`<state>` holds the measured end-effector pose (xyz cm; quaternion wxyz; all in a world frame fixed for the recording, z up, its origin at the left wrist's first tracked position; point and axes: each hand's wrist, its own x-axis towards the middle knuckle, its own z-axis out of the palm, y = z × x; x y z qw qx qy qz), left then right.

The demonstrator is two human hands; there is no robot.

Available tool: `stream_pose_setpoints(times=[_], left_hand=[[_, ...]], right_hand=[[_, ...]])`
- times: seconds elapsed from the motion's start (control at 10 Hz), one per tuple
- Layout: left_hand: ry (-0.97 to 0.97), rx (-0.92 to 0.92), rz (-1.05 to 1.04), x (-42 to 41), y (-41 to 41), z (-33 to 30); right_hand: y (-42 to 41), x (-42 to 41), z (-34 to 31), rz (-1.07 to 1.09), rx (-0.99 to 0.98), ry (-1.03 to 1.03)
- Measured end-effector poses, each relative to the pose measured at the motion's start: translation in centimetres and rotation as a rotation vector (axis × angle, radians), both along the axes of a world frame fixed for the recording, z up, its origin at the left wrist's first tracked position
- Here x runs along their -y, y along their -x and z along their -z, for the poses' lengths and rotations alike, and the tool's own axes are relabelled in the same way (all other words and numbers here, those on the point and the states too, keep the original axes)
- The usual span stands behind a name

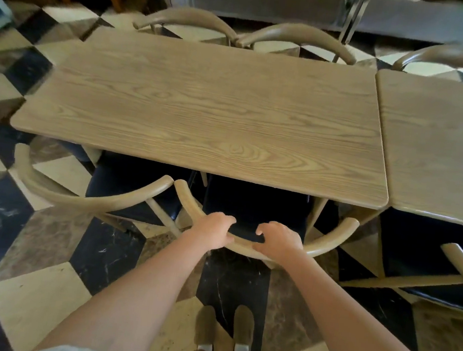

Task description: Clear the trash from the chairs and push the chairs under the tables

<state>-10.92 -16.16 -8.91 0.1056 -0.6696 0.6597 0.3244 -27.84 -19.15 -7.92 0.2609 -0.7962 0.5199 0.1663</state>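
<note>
Standing tucked under the near edge of the wooden table (pixel 202 110), the left chair (pixel 95 199) shows a curved pale backrest and dark seat, angled slightly. Left hand (pixel 215 231) curls over the middle chair's backrest (pixel 328 241), fingers wrapped together; right hand (pixel 279 240) grips alongside, fingers bent and slightly spread. Its dark seat sits partly under the tabletop. Checkered floor (pixel 48 242) open behind; another chair (pixel 442 269) close right.

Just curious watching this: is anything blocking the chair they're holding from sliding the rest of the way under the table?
Nothing visible does. Both hands, left hand and right hand, grip the chair's curved backrest; its black seat already sits partly under the table, beside the neighbouring chair.
</note>
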Motion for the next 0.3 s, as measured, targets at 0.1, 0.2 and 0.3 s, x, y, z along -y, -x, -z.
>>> stream_pose_setpoints(times=[0.1, 0.2, 0.3], left_hand=[[-0.116, -0.022, -0.065, 2.2, -2.1, -4.4], [-0.221, 0.043, -0.047, 4.2, -4.6, -9.3], [-0.378, 0.039, -0.112, 5.7, -7.4, -14.7]], right_hand=[[-2.2, 2.8, -4.8, -0.017, 0.061, -0.106], [-5.1, 5.3, -10.1, -0.173, 0.052, -0.081], [-7.9, 7.2, -15.9, -0.241, 0.051, -0.093]])
